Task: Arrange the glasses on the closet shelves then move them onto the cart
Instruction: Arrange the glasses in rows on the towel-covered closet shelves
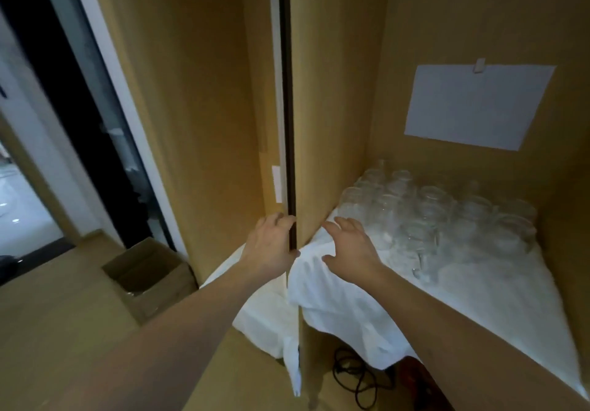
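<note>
Several clear glasses (pixel 437 216) stand packed together on a closet shelf covered by a white cloth (pixel 399 302), at the right of the head view. My left hand (pixel 271 248) grips the edge of the wooden closet door (pixel 332 107), fingers hooked round its dark edge. My right hand (pixel 351 251) hovers over the cloth in front of the glasses, fingers spread and relaxed, holding nothing. No cart is in view.
A sheet of white paper (pixel 475 107) is clipped to the closet's back wall. An open cardboard box (pixel 150 273) sits on the wooden floor at the left. Black cables (pixel 351 378) lie under the shelf. A doorway (pixel 25 187) opens at far left.
</note>
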Demonstrator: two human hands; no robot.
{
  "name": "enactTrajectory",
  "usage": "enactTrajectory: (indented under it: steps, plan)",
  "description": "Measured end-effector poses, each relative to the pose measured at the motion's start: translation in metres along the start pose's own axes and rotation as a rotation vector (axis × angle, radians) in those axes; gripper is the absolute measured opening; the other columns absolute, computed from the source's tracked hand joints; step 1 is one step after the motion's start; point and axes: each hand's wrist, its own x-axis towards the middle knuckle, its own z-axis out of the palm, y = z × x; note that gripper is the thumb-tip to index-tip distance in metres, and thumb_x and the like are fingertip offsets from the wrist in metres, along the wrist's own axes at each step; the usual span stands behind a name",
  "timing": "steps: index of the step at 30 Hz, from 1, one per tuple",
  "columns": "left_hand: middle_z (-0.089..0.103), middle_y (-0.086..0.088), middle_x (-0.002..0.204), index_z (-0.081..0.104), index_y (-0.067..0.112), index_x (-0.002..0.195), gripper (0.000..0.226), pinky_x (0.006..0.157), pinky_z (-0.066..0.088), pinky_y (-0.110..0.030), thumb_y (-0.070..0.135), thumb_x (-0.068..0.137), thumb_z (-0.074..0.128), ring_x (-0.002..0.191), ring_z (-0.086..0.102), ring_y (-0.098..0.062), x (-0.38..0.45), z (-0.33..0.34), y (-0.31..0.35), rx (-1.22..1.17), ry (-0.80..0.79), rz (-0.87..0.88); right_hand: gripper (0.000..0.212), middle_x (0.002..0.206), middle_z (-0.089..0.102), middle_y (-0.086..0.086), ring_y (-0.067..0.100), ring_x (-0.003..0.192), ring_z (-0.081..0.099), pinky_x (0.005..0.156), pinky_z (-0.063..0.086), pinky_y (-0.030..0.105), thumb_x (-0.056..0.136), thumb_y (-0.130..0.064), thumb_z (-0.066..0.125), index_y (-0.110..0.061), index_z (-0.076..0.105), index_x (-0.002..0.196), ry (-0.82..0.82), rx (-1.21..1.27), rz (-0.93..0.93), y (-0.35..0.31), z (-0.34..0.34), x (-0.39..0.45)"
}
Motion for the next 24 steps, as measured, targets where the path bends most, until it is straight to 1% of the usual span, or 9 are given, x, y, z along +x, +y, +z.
enactTrajectory:
  steps: [4,6,8,13,17,24]
  plan:
    - [0.035,-0.001,0.158,0.039,0.027,0.150,0.068,0.113,0.040,-0.046,0.042,0.091,0.070,0.143,0.033,-0.027,-0.022,-0.007,-0.040,0.026,0.001,-0.106,0.067,0.154,0.039,0.004,0.027,0.144,0.029,0.115,0.032,0.038,0.091,-0.033,0.066,-0.027,0.038,0.152,-0.026,0.052,-0.072,-0.043,0.018,-0.002]
    - [0.037,-0.001,0.157,0.039,0.026,0.149,0.067,0.112,0.042,-0.045,0.045,0.092,0.069,0.142,0.034,-0.027,-0.028,-0.011,-0.058,0.043,0.017,-0.133,0.066,0.149,0.044,0.005,0.027,0.140,0.033,0.112,0.036,0.037,0.091,-0.033,0.066,-0.025,0.039,0.151,-0.037,0.057,-0.102,-0.061,0.026,0.000]
    - [0.037,-0.003,0.156,0.039,0.024,0.149,0.067,0.112,0.041,-0.045,0.046,0.092,0.067,0.142,0.034,-0.028,-0.032,-0.013,-0.076,0.036,0.025,-0.138,0.069,0.150,0.043,0.004,0.027,0.140,0.033,0.113,0.036,0.037,0.091,-0.033,0.067,-0.026,0.037,0.153,-0.045,0.072,-0.106,-0.079,0.033,0.005]
    - [0.036,-0.003,0.157,0.038,0.026,0.150,0.067,0.116,0.036,-0.046,0.046,0.093,0.066,0.144,0.032,-0.028,-0.037,-0.020,-0.119,0.008,-0.005,-0.122,0.071,0.154,0.039,0.001,0.027,0.141,0.032,0.111,0.039,0.038,0.092,-0.036,0.066,-0.027,0.033,0.154,-0.067,0.104,-0.066,-0.119,0.051,0.024]
    - [0.035,-0.001,0.158,0.037,0.029,0.150,0.066,0.115,0.036,-0.045,0.048,0.093,0.065,0.144,0.032,-0.027,-0.035,-0.027,-0.163,-0.007,-0.010,-0.126,0.071,0.158,0.035,0.001,0.026,0.143,0.032,0.114,0.037,0.038,0.092,-0.038,0.066,-0.028,0.033,0.154,-0.086,0.104,-0.030,-0.154,0.075,0.040]
    - [0.034,0.001,0.160,0.034,0.028,0.153,0.061,0.116,0.034,-0.044,0.053,0.100,0.051,0.145,0.033,-0.025,-0.036,-0.027,-0.225,-0.025,-0.072,-0.120,0.070,0.157,0.037,0.003,0.026,0.142,0.034,0.113,0.036,0.038,0.093,-0.043,0.064,-0.028,0.032,0.154,-0.133,0.054,0.064,-0.203,0.115,0.053]
